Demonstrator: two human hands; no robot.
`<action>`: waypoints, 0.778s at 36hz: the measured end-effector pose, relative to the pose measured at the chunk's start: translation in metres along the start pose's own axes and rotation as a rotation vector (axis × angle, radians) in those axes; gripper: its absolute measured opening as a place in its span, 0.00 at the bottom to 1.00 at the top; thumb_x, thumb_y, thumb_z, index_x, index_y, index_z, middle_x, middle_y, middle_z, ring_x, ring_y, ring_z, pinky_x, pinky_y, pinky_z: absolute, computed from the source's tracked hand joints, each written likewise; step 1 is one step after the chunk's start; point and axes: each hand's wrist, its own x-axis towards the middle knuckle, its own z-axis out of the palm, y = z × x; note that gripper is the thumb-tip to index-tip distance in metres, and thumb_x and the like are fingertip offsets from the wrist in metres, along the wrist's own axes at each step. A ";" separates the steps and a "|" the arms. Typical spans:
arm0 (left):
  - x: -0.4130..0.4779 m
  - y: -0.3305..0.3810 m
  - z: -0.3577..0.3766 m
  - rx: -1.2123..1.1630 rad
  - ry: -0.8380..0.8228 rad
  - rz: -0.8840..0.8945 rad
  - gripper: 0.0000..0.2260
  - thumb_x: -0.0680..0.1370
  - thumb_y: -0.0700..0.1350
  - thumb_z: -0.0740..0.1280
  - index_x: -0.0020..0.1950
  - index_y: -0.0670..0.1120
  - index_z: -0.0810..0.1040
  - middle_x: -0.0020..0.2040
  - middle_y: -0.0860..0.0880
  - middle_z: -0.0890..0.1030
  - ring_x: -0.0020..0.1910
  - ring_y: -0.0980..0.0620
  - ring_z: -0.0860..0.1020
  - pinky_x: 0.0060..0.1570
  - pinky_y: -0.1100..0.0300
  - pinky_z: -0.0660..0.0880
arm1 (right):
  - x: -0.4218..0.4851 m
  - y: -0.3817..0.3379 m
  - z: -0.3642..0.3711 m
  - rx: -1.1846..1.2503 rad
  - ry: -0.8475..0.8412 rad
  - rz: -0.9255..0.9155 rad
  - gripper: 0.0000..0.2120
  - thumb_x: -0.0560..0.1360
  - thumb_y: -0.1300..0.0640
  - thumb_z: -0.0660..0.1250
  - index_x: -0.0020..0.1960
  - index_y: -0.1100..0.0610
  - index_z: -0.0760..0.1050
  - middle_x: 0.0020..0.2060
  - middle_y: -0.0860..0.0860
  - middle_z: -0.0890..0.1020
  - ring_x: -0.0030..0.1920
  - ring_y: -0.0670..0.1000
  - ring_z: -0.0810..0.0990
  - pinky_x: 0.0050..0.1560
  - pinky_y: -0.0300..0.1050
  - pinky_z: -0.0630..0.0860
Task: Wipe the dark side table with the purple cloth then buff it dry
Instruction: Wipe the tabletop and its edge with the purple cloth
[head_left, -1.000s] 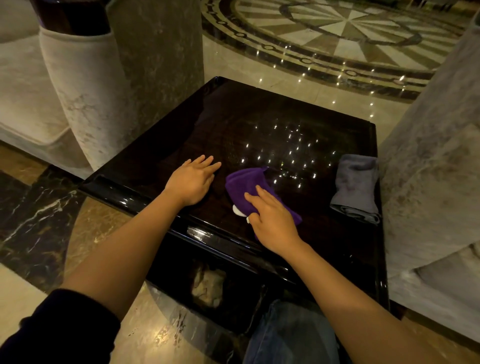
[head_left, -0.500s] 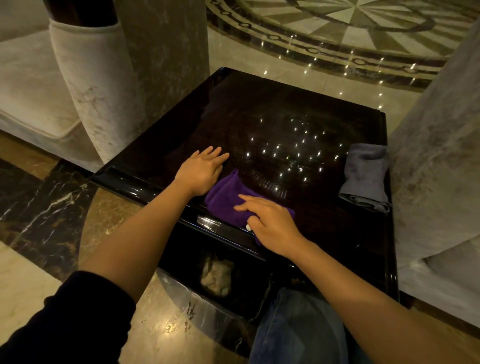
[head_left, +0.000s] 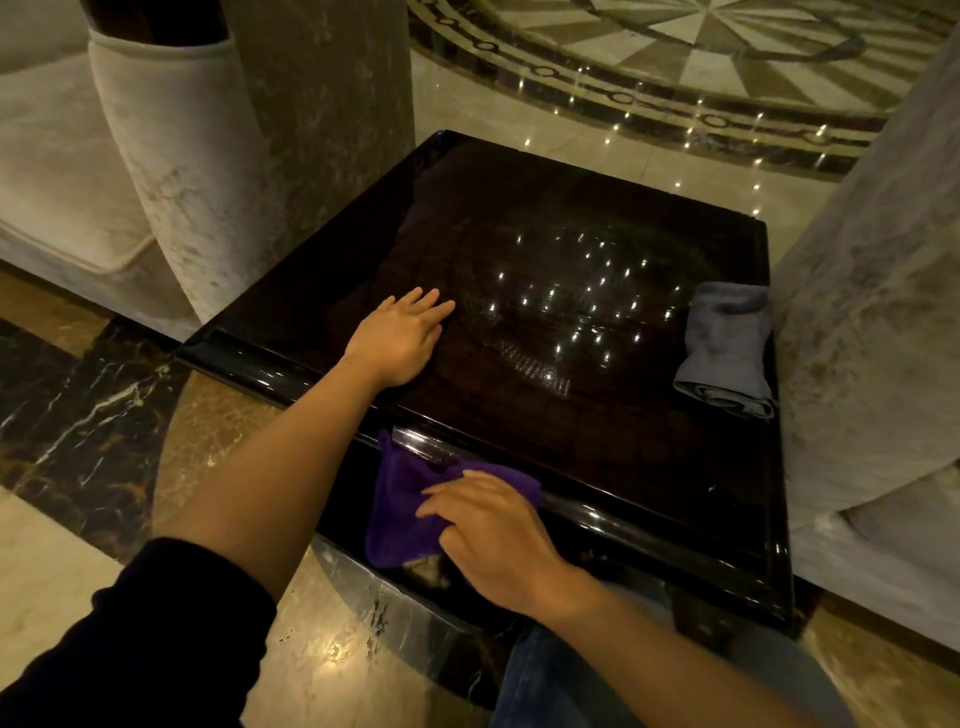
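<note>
The dark glossy side table (head_left: 597, 452) fills the middle of the view, its top reflecting small ceiling lights. My left hand (head_left: 400, 340) lies flat on the top near the front left, fingers together and empty. My right hand (head_left: 493, 530) presses the purple cloth (head_left: 400, 519) against the table's rounded front edge. The cloth hangs over the edge and down the front face. A folded grey cloth (head_left: 727, 348) lies on the right side of the top, untouched.
Pale upholstered armchairs stand close on the left (head_left: 171, 171) and right (head_left: 878, 312) of the table. Polished marble floor with an inlaid round pattern (head_left: 675, 62) stretches beyond. My jeans-clad knee (head_left: 561, 680) is below the front edge.
My right hand has dragged the purple cloth from the table top toward me, over the front edge. My left hand has stayed flat on the top.
</note>
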 end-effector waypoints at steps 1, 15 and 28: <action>0.000 -0.001 0.001 -0.002 0.003 0.002 0.20 0.81 0.47 0.50 0.73 0.49 0.57 0.76 0.45 0.57 0.75 0.46 0.52 0.73 0.48 0.49 | 0.000 -0.001 0.002 0.001 -0.001 0.006 0.15 0.72 0.65 0.58 0.56 0.63 0.76 0.56 0.58 0.81 0.59 0.53 0.76 0.65 0.32 0.51; 0.000 -0.003 0.001 0.000 0.004 0.011 0.20 0.81 0.46 0.50 0.73 0.48 0.56 0.76 0.45 0.56 0.75 0.46 0.52 0.73 0.49 0.49 | -0.002 -0.015 -0.006 0.278 0.001 0.165 0.18 0.74 0.65 0.56 0.62 0.56 0.71 0.61 0.52 0.76 0.62 0.48 0.71 0.63 0.37 0.64; -0.002 -0.001 -0.001 0.004 -0.007 0.015 0.20 0.81 0.46 0.50 0.73 0.48 0.56 0.76 0.44 0.56 0.75 0.46 0.51 0.73 0.49 0.50 | -0.007 -0.010 -0.054 -0.055 0.124 0.008 0.21 0.73 0.67 0.61 0.66 0.59 0.68 0.64 0.56 0.72 0.63 0.54 0.68 0.65 0.46 0.63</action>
